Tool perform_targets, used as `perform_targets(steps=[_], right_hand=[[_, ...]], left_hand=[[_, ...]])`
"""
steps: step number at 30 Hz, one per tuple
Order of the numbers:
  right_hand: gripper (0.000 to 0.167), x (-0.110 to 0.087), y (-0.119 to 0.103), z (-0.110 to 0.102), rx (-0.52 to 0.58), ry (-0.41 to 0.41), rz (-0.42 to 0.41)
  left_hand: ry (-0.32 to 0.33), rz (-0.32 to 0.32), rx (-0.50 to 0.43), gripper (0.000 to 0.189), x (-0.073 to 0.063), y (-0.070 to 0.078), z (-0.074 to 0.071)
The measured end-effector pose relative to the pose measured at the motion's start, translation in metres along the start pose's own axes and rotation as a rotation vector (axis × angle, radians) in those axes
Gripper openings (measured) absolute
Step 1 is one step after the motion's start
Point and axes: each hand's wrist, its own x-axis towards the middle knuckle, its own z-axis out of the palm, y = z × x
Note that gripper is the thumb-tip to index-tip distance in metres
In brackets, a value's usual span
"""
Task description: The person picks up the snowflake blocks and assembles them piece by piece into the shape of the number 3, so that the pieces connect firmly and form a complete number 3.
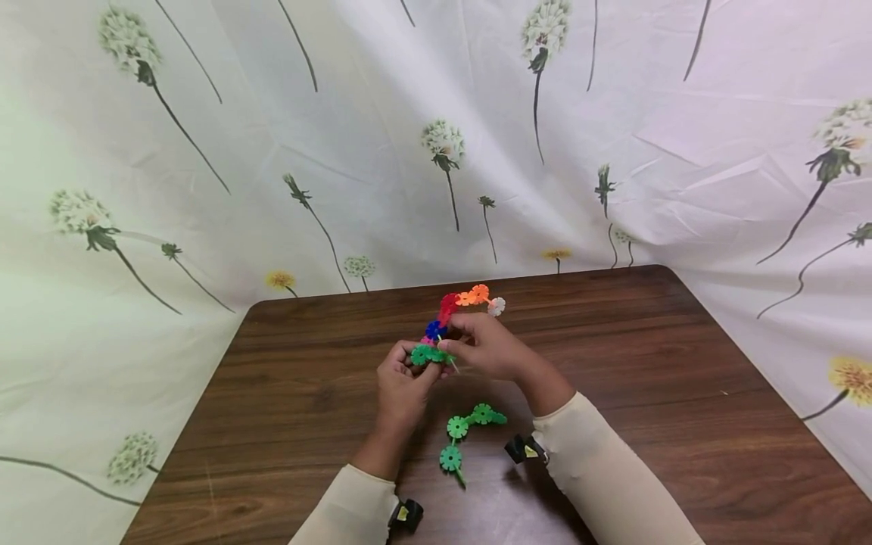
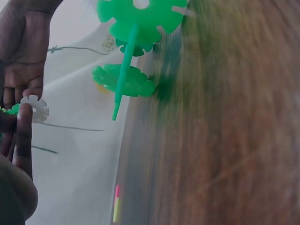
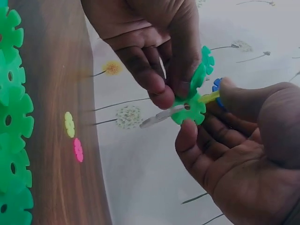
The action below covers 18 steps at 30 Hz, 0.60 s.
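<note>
Both hands meet over a chain of notched plastic interlocking discs. My left hand (image 1: pixel 403 384) pinches its green discs (image 1: pixel 420 354) between thumb and fingers. From the other side my right hand (image 1: pixel 496 350) grips it, thumb on a yellow disc (image 3: pixel 209 97) seen edge-on and a fingertip against a green disc (image 3: pixel 188 112). A white disc (image 3: pixel 161 115) sticks out of that green one. Beyond the hands show a blue disc (image 1: pixel 435 329), red discs (image 1: pixel 448 306), orange discs (image 1: pixel 480 294) and a white end disc (image 1: pixel 496 306). Fingers partly hide the middle of the chain.
A separate chain of green discs (image 1: pixel 457 428) stands on the brown wooden table (image 1: pixel 327 378) between the forearms. Flat near the far table edge lie a yellow disc (image 3: pixel 69 124) and a pink disc (image 3: pixel 78 150). A dandelion-print cloth (image 1: pixel 381 189) hangs behind the table.
</note>
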Motion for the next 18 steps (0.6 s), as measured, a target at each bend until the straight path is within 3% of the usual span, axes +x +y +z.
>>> perform_targets(steps=[5, 12, 18], right_hand=[[0.01, -0.0003, -0.0032, 0.0014, -0.045, -0.011, 0.0], [0.008, -0.0005, -0.0017, 0.0004, -0.072, -0.034, -0.022], [0.011, -0.0016, -0.0032, -0.0004, -0.006, -0.034, -0.038]], left_hand=[[0.032, -0.012, -0.004, 0.025, -0.0007, 0.0005, 0.0006], [0.016, -0.018, -0.014, 0.024, -0.0021, 0.0001, -0.001], [-0.014, -0.025, -0.033, 0.028, 0.0002, 0.0011, -0.0049]])
